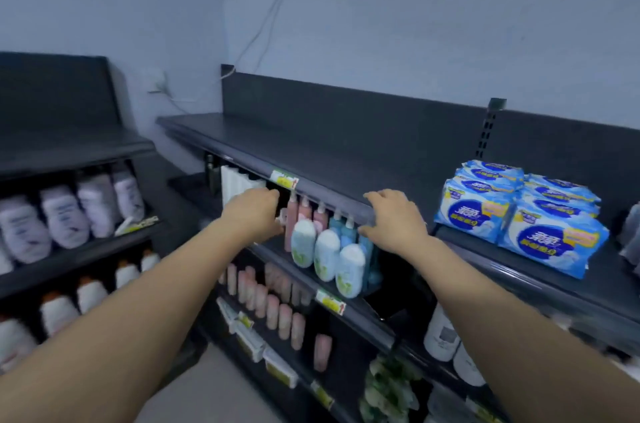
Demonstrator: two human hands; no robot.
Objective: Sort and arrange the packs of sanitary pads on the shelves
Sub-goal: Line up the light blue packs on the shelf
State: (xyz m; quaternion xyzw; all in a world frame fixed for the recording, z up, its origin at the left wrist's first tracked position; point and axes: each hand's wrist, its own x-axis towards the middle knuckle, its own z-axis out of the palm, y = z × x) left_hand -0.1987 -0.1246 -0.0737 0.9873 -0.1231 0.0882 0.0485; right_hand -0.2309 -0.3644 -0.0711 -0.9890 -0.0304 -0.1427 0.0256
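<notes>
Several blue and white packs of sanitary pads (519,214) lie stacked on the right part of the dark top shelf (311,152). My right hand (394,218) rests on that shelf's front edge, left of the packs and apart from them, fingers relaxed and holding nothing. My left hand (256,214) reaches under the top shelf, beside the pink pump bottles (304,211). Its fingertips are hidden behind the hand, so I cannot tell whether it holds anything.
White and blue bottles (325,256) fill the second shelf between my hands. Lower shelves carry pink tubes (277,308) and white jars (441,336). A second rack at the left holds lilac bottles (65,214). Yellow price tags (284,178) line the shelf edges.
</notes>
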